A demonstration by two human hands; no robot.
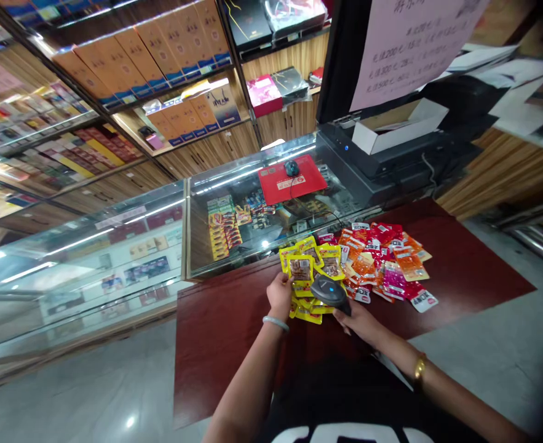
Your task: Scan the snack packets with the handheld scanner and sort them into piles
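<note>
At far left, a glass case [154, 289] runs beneath shelves lined with boxes [146, 55]. The dark red worktop [220, 344] stands on this side of the case, its left part bare. The left hand [279, 296], a pale bangle [275, 322] at its wrist, has its fingers closed on the lower left edge of a yellow packet [300, 268], above a heap of yellow packets [309, 316] on the worktop. Behind, a mouse [292, 168] sits on a red mat [275, 189] on the case. The right hand [361, 321] grips a scanner [327, 289] by its handle, the head over the yellow heap. Just right, touching it, lie mixed red and orange packets [364, 264]. A gold bracelet [419, 369] circles the right wrist. Farther back at right, a white box [400, 130] sits below a pink sign [404, 55].
</note>
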